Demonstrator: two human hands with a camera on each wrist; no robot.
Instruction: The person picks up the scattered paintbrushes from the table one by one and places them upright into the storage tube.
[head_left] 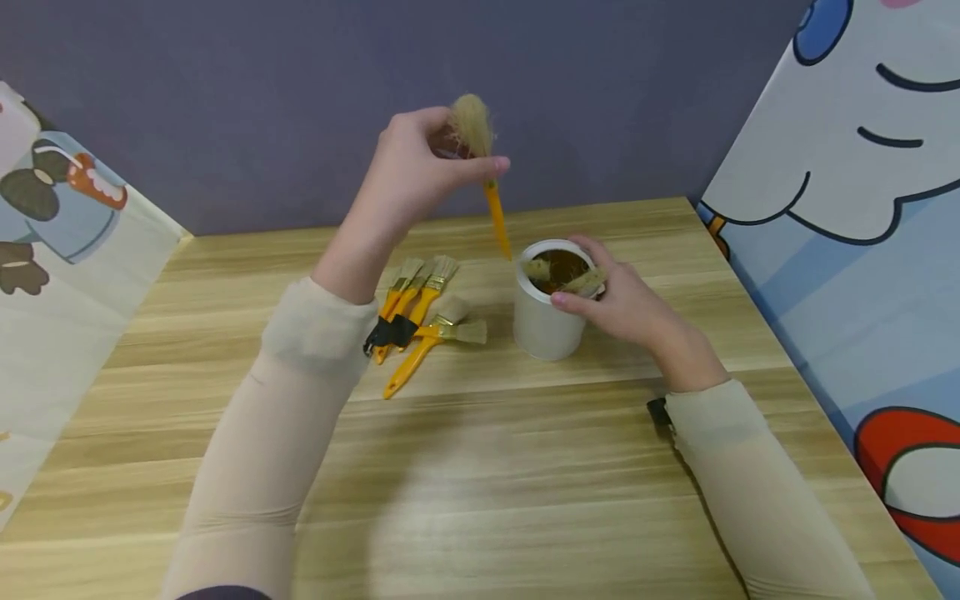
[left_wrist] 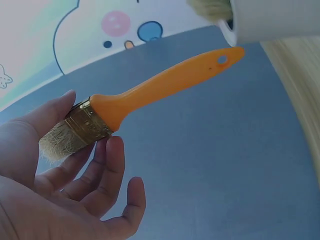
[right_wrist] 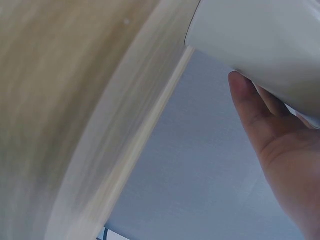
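Note:
Raised above the table, my left hand (head_left: pixel 416 167) pinches a paintbrush (head_left: pixel 497 221) by its metal ferrule, bristles up. Its orange handle slants down toward a white can (head_left: pixel 546 327). In the left wrist view, thumb and fingers sit on the brass-coloured ferrule (left_wrist: pixel 82 122). My right hand (head_left: pixel 633 304) grips the can at its right side, thumb at the rim. The right wrist view shows fingers along the can's wall (right_wrist: pixel 250 40). Inside the can, brush bristles (head_left: pixel 582 282) show near the rim; the handles below are hidden.
Several paintbrushes (head_left: pixel 408 363) with orange handles lie on the wooden table (head_left: pixel 517 492), left of the can. A black strap (head_left: pixel 393 331) is by my left sleeve, in front of some handles. A grey wall (head_left: pixel 300 108) stands behind, with cartoon-printed panels (head_left: pixel 847 183) at the sides.

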